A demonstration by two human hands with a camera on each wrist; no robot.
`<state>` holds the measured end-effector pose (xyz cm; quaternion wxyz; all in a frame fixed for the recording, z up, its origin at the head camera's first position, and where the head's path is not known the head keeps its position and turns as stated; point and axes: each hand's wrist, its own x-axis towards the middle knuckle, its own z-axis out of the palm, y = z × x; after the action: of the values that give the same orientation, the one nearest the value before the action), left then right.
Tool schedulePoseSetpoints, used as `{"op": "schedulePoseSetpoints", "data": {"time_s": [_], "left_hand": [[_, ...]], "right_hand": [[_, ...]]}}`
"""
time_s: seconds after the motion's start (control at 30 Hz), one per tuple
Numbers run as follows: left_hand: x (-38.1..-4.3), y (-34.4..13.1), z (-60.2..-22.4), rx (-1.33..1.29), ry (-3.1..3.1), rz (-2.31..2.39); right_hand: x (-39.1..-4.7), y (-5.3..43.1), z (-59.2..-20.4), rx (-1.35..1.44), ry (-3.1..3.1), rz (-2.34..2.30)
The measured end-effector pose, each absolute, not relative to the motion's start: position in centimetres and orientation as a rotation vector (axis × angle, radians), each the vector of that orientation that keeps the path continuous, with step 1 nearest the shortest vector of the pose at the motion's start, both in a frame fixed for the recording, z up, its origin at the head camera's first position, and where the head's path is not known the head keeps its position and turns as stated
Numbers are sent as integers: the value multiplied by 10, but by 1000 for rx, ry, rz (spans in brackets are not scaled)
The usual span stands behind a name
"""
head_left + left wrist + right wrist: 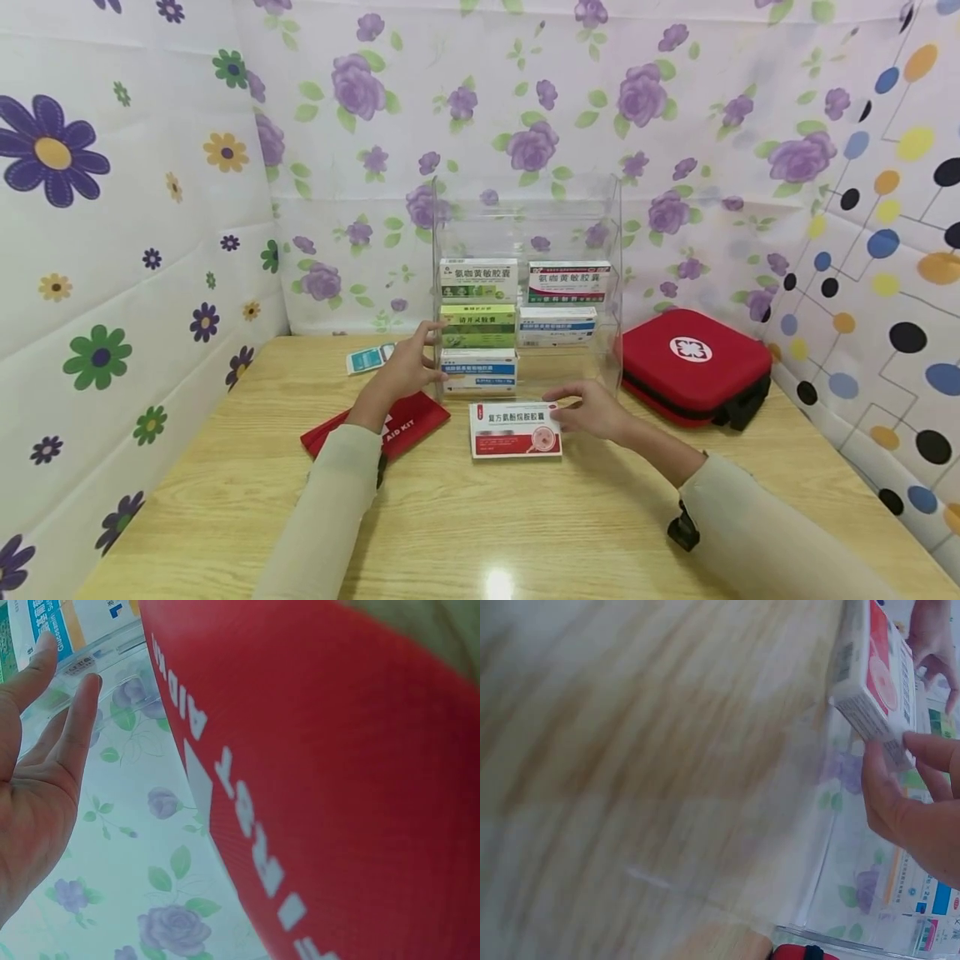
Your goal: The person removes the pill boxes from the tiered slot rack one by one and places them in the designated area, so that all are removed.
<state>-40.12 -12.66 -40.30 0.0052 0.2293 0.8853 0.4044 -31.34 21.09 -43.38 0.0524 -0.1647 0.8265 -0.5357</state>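
Note:
My right hand pinches the right end of a white and red medicine box in front of a clear display rack. The right wrist view shows the thumb and fingers on that end of the box, which is tilted. Beside the rack's left edge is my left hand, its fingers spread and fairly straight. Its fingertips come close to a blue and white medicine box on the lowest tier. A green box stands on the tier above.
Further medicine boxes, white-green, white-red and blue-white, stand in the rack. A red first aid case sits to its right. A red pouch lies under my left forearm, with a small teal and white pack behind it.

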Motion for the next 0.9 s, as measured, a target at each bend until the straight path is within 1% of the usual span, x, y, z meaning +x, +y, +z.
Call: {"op": "schedulePoseSetpoints", "data": {"time_s": [0.33,0.57,0.9], "left_hand": [[-400,-125,-404,703,2751,1292],[-400,-122,-402,711,2756,1284],[-399,-124,-402,700,2765,1271]], "right_hand": [[-313,211,-438,-600,2607,-1525],[-315,213,-442,-530,2542,-1524],[-314,212,-444,-578,2428,-1481]]}}
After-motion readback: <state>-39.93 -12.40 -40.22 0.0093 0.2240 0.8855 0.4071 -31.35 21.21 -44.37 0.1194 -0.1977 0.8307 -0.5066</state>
